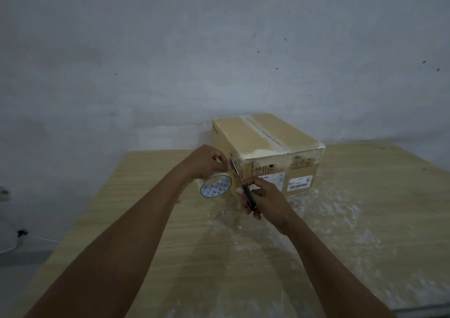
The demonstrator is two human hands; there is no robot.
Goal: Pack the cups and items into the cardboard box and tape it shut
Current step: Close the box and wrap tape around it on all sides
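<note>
**Cardboard box taped, strip being cut**

Cardboard box (267,152) is sitting closed on the bench (365,220). Left hand (207,159) is gripping the tape roll (216,186) beside its corner; right hand (265,198) is clenching a black-handled cutter (249,197) against the strip.

The dark tool's (248,197) tip is too blurred to tell beyond the right hand's (264,199) fingers (250,181).

A single head-worn view looks forward and down from above the near edge of the tabletop (341,220) — both forearms reach away from it toward the middle. It faces a grey wall (219,49) close behind, which fills the upper half.
</note>
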